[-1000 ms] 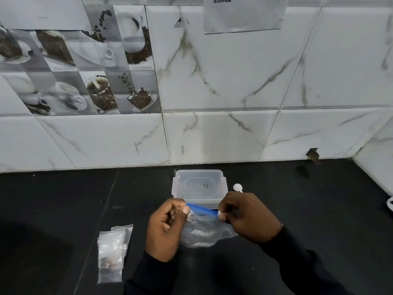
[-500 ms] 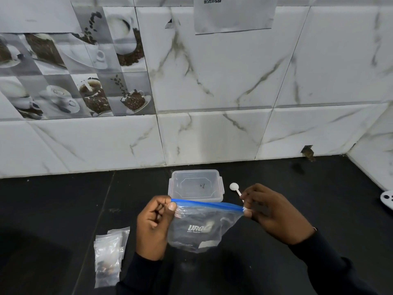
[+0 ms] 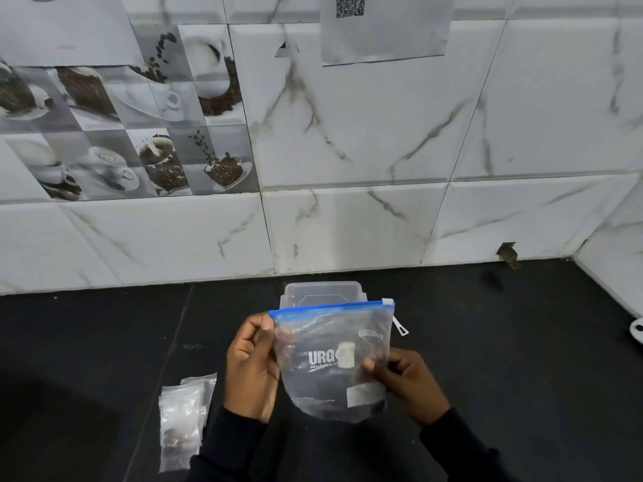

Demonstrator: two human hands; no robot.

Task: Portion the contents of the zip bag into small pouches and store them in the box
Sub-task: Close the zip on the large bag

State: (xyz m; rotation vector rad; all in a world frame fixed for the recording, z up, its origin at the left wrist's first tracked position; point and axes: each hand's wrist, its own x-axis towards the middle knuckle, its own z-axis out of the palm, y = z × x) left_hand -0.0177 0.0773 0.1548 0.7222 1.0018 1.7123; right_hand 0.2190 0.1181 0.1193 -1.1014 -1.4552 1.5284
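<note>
A clear zip bag [image 3: 330,360] with a blue zip strip and white lettering is held upright above the black counter. My left hand [image 3: 251,368] pinches its upper left corner below the strip. My right hand [image 3: 403,380] pinches its right side lower down. The white slider sits at the strip's right end. Behind the bag stands a clear plastic box [image 3: 323,293] with its lid on, partly hidden. A stack of small clear pouches [image 3: 182,424], with brown bits in the front one, lies at the lower left.
The black counter [image 3: 522,360] meets a white marble-tiled wall [image 3: 382,220] at the back and right. A white object [image 3: 636,329] shows at the right edge. A small white piece [image 3: 400,327] peeks out beside the bag's right edge.
The bag went from stretched wide between both hands to hanging upright and flat. My right hand left the zip end and moved down to the bag's right side. The view moved closer.
</note>
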